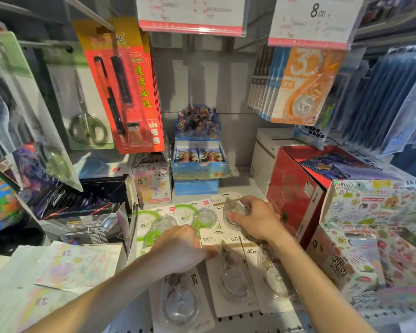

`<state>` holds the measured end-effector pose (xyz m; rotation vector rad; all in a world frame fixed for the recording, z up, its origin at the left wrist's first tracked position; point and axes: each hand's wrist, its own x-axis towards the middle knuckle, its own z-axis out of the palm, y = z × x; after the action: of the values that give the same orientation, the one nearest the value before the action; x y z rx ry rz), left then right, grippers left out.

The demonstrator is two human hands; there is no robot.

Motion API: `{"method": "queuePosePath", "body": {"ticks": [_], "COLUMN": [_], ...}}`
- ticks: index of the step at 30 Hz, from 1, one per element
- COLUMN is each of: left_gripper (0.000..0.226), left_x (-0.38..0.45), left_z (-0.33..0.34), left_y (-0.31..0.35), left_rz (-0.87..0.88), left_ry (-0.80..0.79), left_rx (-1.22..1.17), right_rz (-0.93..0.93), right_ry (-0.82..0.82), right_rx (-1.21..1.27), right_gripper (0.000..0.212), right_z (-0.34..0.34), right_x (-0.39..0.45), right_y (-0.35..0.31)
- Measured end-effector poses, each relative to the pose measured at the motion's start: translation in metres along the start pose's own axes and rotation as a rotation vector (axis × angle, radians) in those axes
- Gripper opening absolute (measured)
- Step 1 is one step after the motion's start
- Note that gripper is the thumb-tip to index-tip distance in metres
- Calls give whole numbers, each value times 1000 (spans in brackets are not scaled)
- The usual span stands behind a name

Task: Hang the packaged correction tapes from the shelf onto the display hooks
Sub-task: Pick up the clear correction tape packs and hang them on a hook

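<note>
Several packaged correction tapes lie flat on the white shelf (238, 183). Two have green print (154, 224), the others are white cards with clear blisters (233, 277). My left hand (178, 248) pinches the top edge of a white-card pack in the middle row. My right hand (255, 217) closes over another white pack (231, 207) at the back of the pile. Above hang orange and blue correction tape packs (303, 87) on a display hook under a price tag (315, 18).
A red box (296, 188) stands right of the pile, sticker sheets (375, 212) further right. Card boxes (197, 155) sit at the back. Packaged pens (127, 92) and scissors (87, 111) hang at the left. Dark boxes (82, 212) border the pile's left.
</note>
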<state>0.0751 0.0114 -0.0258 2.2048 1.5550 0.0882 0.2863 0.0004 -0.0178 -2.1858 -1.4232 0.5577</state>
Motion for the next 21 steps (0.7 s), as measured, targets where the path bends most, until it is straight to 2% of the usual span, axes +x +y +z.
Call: {"method": "queuePosePath", "body": {"ticks": [8,11,15,16,19,21], "left_gripper": [28,17,9,9,32,47], "left_x": [2,5,9,8,3,3], "left_z": [-5,-20,-35,-35,-29,-24], "left_y": [-1,-11,-26,-28,-30,-31], "left_rz": [24,67,-28,-59,-130,-129], "left_ry": [-14,64,182,168,87,39], "left_rx": [-269,-430,-638,-701,-835,-970], "right_rz": [-54,-49,21,38,53,51], "right_ry": [113,185,122,100,55,47], "right_rx": [290,381,413,402,367,375], "right_gripper": [72,60,73,67,31,27], "right_z": [-4,-7,-6,-6,-4,-3], "right_x": [-2,-2,0,1,3,4], "right_y": [3,2,0,-1,-1,-2]}}
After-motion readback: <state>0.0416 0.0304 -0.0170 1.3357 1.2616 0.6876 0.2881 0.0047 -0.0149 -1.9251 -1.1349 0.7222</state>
